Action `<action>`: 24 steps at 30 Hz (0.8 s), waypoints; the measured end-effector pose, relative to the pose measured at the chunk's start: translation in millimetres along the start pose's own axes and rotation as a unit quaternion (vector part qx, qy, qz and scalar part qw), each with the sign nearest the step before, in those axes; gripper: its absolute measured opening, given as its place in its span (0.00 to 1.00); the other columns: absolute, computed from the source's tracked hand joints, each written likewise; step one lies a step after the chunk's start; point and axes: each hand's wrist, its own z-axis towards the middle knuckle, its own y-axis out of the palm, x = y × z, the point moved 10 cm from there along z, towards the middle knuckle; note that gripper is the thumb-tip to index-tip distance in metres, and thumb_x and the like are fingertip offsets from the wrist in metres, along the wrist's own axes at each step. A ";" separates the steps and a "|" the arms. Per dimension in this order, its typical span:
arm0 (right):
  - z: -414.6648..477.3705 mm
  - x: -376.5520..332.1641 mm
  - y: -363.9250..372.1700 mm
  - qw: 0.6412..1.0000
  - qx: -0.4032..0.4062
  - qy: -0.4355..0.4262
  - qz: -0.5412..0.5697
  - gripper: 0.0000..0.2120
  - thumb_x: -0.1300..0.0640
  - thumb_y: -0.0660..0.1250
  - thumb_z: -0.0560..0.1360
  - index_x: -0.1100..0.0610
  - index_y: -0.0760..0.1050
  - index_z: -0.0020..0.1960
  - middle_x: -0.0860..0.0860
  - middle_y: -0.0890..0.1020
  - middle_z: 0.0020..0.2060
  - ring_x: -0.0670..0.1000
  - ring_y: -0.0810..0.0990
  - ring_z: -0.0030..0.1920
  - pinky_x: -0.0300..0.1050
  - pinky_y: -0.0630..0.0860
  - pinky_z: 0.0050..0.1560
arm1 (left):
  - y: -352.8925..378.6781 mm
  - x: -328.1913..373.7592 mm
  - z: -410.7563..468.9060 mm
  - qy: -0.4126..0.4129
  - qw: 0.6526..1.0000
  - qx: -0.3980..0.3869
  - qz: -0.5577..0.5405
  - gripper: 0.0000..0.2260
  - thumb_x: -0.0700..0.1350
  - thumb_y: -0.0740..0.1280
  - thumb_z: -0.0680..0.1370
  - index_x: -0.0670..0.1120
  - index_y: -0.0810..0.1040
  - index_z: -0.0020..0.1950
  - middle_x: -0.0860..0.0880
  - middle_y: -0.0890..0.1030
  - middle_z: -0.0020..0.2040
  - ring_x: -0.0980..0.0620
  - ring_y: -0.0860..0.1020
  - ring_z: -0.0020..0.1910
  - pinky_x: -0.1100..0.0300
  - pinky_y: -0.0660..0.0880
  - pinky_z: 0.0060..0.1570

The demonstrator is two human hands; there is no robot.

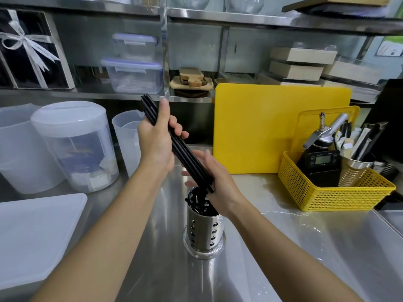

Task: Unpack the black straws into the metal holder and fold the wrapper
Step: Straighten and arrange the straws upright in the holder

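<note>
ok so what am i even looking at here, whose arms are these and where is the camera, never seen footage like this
There is no machine here. The camera sits on a person's head and looks forward and down, so the two bare arms coming in from the bottom are that person's own. There is only this one view.

The left hand grips a bundle of black straws near its upper end. The right hand cups the lower end and steers it toward a perforated metal holder, which stands on a steel counter and already has some black straws in it.

Around it: a yellow basket of tools on the right, a yellow cutting board leaning behind it, a white tray on the left, and cloudy plastic containers behind that. I cannot make out the wrapper for sure.
</note>
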 end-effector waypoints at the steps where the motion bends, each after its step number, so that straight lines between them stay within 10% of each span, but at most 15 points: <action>1: -0.4 7.0 -5.9 0.999 0.035 0.020 0.035 0.27 0.40 0.58 0.75 0.60 0.72 0.64 0.57 0.81 0.53 0.53 0.81 0.50 0.48 0.77 0.48 | -2.8 -1.4 -0.5 0.001 1.000 0.013 -0.004 0.10 0.49 0.64 0.78 0.46 0.70 0.39 0.55 0.71 0.25 0.57 0.70 0.24 0.62 0.73 0.27; 6: -10.8 50.5 -28.1 0.938 0.196 0.141 0.248 0.22 0.45 0.57 0.78 0.63 0.78 0.48 0.60 0.80 0.50 0.56 0.78 0.49 0.48 0.75 0.47 | -12.0 -10.5 -6.4 -0.004 0.999 0.051 -0.012 0.09 0.49 0.64 0.77 0.46 0.71 0.41 0.55 0.71 0.24 0.57 0.71 0.24 0.63 0.73 0.27; 14: -7.8 42.3 2.8 0.911 0.143 0.128 0.365 0.18 0.53 0.59 0.79 0.64 0.78 0.39 0.60 0.83 0.36 0.56 0.83 0.39 0.46 0.78 0.42 | -7.4 -40.4 -25.3 -0.033 0.998 -0.009 0.058 0.09 0.48 0.64 0.78 0.46 0.70 0.40 0.54 0.73 0.26 0.55 0.72 0.25 0.58 0.74 0.30; 19: -10.2 34.3 4.1 0.977 0.105 0.096 0.160 0.14 0.53 0.58 0.79 0.56 0.78 0.40 0.52 0.83 0.36 0.50 0.80 0.40 0.43 0.75 0.44 | -1.4 -47.4 -35.9 -0.066 0.994 -0.071 0.042 0.09 0.49 0.61 0.79 0.45 0.67 0.44 0.53 0.70 0.27 0.56 0.67 0.22 0.63 0.69 0.22; 24: -2.0 -5.5 -6.6 0.994 0.091 0.000 0.064 0.17 0.52 0.56 0.80 0.65 0.75 0.51 0.52 0.74 0.27 0.50 0.72 0.24 0.41 0.71 0.24 | 6.9 -69.3 -53.4 -0.179 0.967 -0.156 0.099 0.13 0.54 0.63 0.74 0.43 0.69 0.46 0.50 0.68 0.28 0.57 0.64 0.19 0.66 0.62 0.16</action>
